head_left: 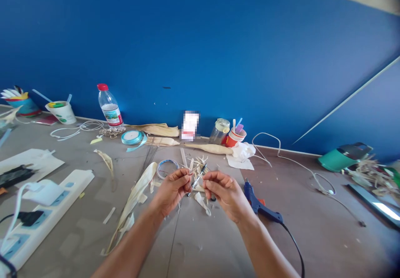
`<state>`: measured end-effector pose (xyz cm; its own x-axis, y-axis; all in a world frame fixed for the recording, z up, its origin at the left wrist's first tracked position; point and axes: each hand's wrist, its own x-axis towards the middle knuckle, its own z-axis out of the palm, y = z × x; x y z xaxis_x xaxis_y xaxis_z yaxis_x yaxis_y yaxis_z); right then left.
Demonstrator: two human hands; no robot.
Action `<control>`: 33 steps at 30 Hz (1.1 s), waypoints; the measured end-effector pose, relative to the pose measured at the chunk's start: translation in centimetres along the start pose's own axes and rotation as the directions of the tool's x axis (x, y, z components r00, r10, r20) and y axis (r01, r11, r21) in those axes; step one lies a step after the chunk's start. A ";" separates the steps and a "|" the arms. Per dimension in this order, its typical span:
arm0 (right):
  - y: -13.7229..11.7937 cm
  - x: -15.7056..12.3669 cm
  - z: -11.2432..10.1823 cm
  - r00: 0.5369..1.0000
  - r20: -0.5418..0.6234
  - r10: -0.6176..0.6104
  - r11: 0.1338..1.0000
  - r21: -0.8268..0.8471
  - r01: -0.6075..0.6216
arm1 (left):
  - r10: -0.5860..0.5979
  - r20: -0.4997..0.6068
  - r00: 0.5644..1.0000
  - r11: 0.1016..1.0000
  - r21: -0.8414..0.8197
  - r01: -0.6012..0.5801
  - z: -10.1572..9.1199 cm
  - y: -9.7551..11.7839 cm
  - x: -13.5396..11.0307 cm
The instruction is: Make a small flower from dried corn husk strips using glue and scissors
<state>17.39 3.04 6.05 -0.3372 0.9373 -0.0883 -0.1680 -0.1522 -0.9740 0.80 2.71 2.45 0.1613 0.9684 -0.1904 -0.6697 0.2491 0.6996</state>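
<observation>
My left hand is closed, its thumb and fingertips pinched together above the table. A short gap to the right, my right hand is pinched in the same way. Whatever either hand pinches is too small to make out. Between the hands shows a dark and clear pen, with pale dried husk scraps around it. Behind my left hand lies a roll of tape. A long dried corn husk stretches to its left. Beside my right hand rests a blue glue gun.
A white power strip with plugs takes up the left side. Along the blue wall stand a water bottle, a ribbon spool, a glass jar and red paper cups. A white cable and a dark-screened device lie right.
</observation>
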 end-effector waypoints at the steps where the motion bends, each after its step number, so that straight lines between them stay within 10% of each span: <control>1: 0.3 0.2 0.2 0.998 -0.028 -0.048 0.998 -0.033 0.047 | 0.005 -0.001 1.000 1.000 0.005 -0.005 0.1 0.0 0.0; 22: 3.0 1.6 2.2 0.796 -0.107 -0.596 0.763 -0.383 0.520 | 0.052 0.037 0.998 0.978 0.202 -0.058 0.4 -0.5 -0.3; 33: 2.8 1.8 2.2 0.755 -0.085 -0.651 0.699 -0.454 0.552 | 0.123 0.064 0.990 0.948 0.286 -0.136 0.1 -0.9 -0.1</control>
<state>14.22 3.60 3.60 -0.0665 0.8329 0.5494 0.1168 0.5533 -0.8248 1.49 2.41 1.94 0.1235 0.9906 -0.0585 -0.4499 0.1084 0.8865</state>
